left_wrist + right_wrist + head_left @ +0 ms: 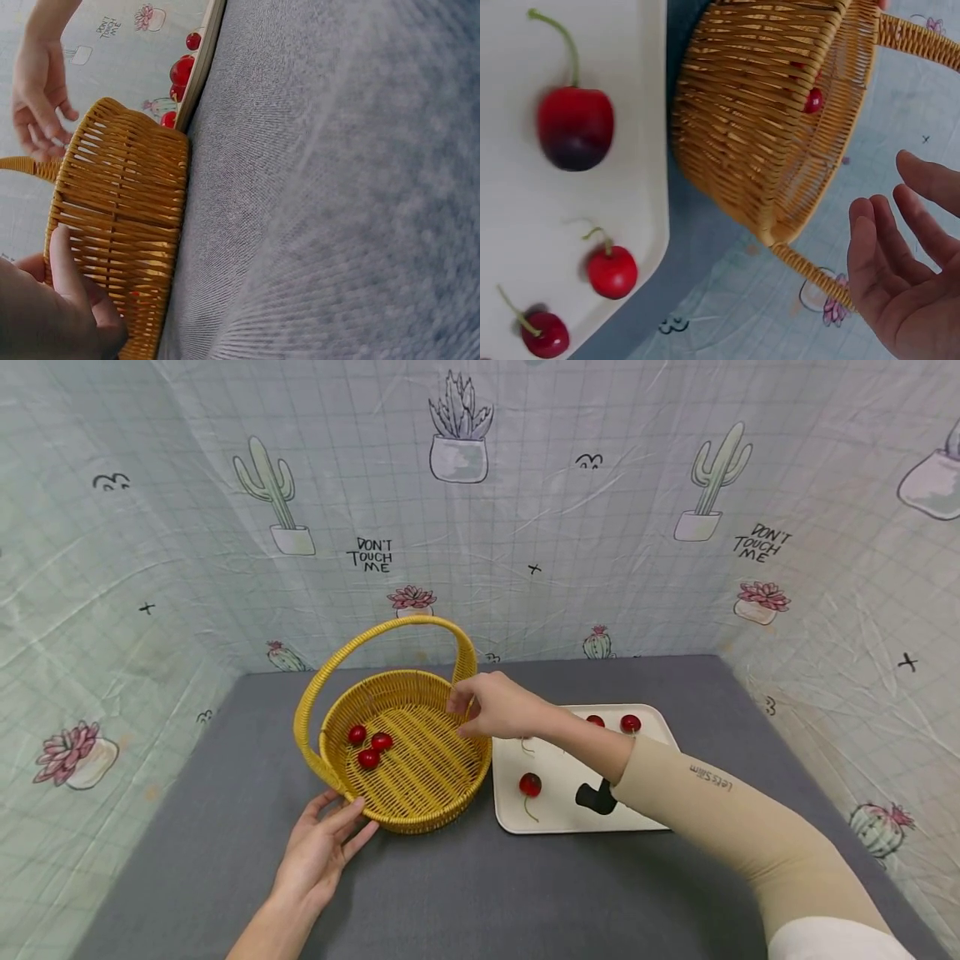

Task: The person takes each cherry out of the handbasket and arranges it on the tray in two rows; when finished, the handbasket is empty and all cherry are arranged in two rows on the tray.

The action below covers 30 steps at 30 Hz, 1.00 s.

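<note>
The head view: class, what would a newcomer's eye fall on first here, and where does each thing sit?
First, the round, tall-handled yellow woven basket, left of centre on the flat grey tabletop, with three glossy red cherries inside toward its left. Next, the off-white rectangular tray to its right, bearing stemmed red cherries. Then the bare right hand, poised at the basket's right side.

You stand at a small curtained booth, the room beyond hidden: wrinkled cactus-print cloth (525,527) lines three sides of your grey, fabric-covered table (480,893).
</note>
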### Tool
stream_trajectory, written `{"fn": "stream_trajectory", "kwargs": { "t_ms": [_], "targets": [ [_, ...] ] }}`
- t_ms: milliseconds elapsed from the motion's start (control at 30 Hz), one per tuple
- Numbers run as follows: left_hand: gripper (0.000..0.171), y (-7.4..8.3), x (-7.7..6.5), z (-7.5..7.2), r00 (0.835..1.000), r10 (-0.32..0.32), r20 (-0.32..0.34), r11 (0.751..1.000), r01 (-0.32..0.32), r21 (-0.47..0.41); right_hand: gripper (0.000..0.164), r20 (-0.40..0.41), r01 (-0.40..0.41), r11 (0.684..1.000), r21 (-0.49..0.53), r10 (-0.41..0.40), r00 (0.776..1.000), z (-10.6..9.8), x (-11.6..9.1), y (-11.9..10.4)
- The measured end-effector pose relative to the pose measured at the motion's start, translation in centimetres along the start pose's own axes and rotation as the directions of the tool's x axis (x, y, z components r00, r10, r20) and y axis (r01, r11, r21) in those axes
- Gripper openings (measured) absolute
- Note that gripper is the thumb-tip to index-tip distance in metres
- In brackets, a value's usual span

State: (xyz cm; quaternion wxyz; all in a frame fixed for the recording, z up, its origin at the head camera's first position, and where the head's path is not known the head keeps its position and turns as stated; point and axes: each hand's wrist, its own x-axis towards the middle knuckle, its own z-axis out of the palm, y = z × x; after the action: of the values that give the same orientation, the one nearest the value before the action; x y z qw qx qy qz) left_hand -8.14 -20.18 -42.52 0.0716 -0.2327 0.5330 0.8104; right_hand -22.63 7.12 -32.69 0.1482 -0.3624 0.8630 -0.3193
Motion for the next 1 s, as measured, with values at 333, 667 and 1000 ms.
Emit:
{"fn": "stream_trajectory", "kwargs": {
  "t_ms": [333,667,1000],
  "targets": [
    [0.055,0.0,-0.1,-0.1,1.0,0.006,0.003,1.0,-0.006,-0.003,0.026,0.109,0.057,0.997,-0.051,-0.051,0.993,0.5,4.7,-0.4],
    [0.057,0.1,0.0,0.1,1.0,0.006,0.008,1.0,-0.006,-0.009,0.024,0.124,-0.011,1.0,-0.004,0.011,0.992,1.2,8.4,-0.4],
    [0.053,-0.1,0.0,0.1,1.0,0.019,0.016,1.0,-0.019,0.019,0.028,0.174,-0.089,0.991,0.098,0.071,0.982,2.7,11.0,0.1]
  ]
}}
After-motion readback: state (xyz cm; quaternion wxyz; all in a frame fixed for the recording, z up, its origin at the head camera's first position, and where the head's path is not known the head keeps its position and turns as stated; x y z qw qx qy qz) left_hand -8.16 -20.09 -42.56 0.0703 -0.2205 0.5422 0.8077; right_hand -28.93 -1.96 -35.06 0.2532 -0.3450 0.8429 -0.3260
